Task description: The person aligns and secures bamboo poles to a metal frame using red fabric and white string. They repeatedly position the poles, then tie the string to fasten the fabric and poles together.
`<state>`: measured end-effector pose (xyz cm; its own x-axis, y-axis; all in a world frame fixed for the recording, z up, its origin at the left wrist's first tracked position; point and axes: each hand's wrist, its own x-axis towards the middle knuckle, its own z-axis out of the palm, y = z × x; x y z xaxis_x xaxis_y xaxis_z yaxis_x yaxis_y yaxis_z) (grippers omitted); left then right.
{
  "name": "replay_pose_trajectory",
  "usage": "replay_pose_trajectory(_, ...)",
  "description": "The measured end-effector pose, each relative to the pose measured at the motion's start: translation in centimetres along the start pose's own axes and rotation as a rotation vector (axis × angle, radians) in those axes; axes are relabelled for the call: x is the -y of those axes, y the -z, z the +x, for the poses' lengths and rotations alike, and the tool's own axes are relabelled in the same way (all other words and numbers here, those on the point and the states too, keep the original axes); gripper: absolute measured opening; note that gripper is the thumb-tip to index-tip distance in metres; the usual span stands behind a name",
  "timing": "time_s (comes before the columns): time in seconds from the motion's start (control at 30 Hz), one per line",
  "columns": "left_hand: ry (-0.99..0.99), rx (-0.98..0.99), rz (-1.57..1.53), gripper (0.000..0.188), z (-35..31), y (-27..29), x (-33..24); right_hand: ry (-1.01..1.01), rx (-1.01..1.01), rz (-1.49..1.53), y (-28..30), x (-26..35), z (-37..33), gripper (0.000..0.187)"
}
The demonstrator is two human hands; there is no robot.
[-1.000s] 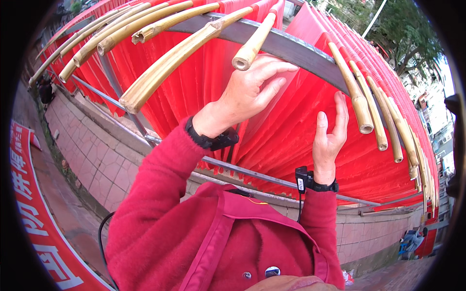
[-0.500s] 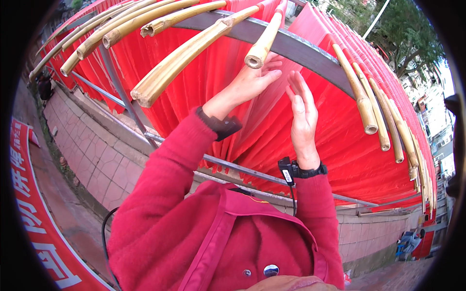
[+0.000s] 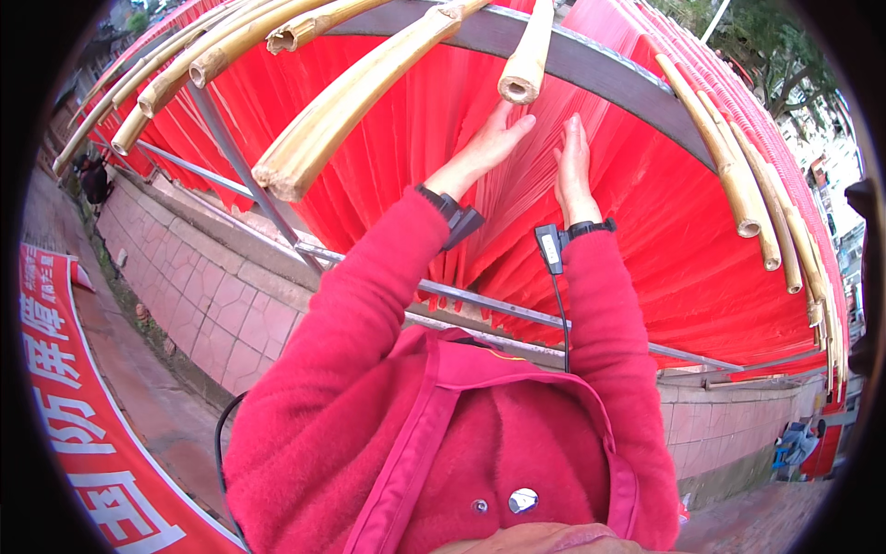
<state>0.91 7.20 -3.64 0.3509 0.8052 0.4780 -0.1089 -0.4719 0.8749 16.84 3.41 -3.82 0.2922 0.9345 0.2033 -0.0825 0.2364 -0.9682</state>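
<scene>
Long red strands (image 3: 498,198), thread-like and paler pink at the middle, hang from bamboo poles laid over a metal rail. My left hand (image 3: 492,146) reaches into them from the left, just below the cut end of the middle bamboo pole (image 3: 524,65). Its thumb is stretched out, and its other fingertips are partly hidden behind that pole end. On the right of the pale strands, my right hand (image 3: 573,171) is raised with straight fingers and its palm turned toward them. Neither hand visibly holds anything; whether they touch the strands I cannot tell.
The curved grey metal rail (image 3: 618,81) runs across above my hands. More bamboo poles (image 3: 720,171) jut toward me on both sides. A lower metal bar (image 3: 498,303) crosses in front of a paved ledge (image 3: 198,286). A red banner (image 3: 83,397) lies at the left.
My view has shifted. Both hands stand further ahead into the hanging strands, arms more extended, with the right hand's fingers closer together. The poles remain on the rail.
</scene>
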Motion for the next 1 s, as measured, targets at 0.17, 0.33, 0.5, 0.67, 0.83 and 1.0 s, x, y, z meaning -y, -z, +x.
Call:
replay_pose_trajectory(0.17,0.056,-0.135,0.096,0.073,1.0,1.6,0.8,0.254,-0.169,-0.256,2.3,-1.0,2.3,0.073)
replay_pose_trajectory(0.33,0.052,-0.139,0.187,0.066,0.7,1.0,1.1,0.238,-0.165,-0.238,2.0,-1.2,2.1,0.069)
replay_pose_trajectory(0.5,-0.041,0.029,0.219,0.053,-0.4,0.2,-0.1,0.156,-0.057,-0.174,1.3,-0.6,0.7,0.068)
replay_pose_trajectory(0.67,0.035,0.089,0.0,0.053,-3.3,-2.2,-1.3,0.139,0.189,-0.093,0.1,-0.3,-1.6,0.063)
replay_pose_trajectory(0.83,0.107,0.085,-0.172,0.065,-6.5,-3.9,0.3,0.04,0.23,-0.018,0.3,-0.9,-4.8,0.068)
replay_pose_trajectory(1.0,0.215,0.052,-0.067,0.07,-7.7,-2.7,3.4,-0.028,0.162,0.022,2.2,-1.6,-5.9,0.074)
